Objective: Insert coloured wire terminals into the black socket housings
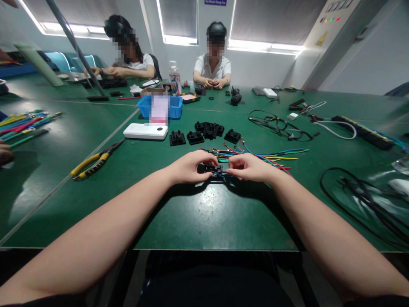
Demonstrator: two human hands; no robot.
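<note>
A small black plastic part (217, 169) with raised edges lies on the green table in front of me. My left hand (194, 166) curves around its left side, thumb and fingers gripping it. A short blue wire (218, 174) crosses the part between my hands. At the part's right side, my right hand (251, 167) is closed in a pinch; whatever is between its fingertips is too small to name. Just behind my hands lies a loose bunch of coloured wires (281, 158). Several similar black plastic parts (210, 130) sit farther back.
Yellow-handled pliers (92, 164) lie left, near a white device (145, 131) and a blue bin (175, 107). Black cables (367, 209) coil at right; another cable (281, 125) lies behind. More coloured wires (28, 123) are far left. Two people (212, 64) sit across the table.
</note>
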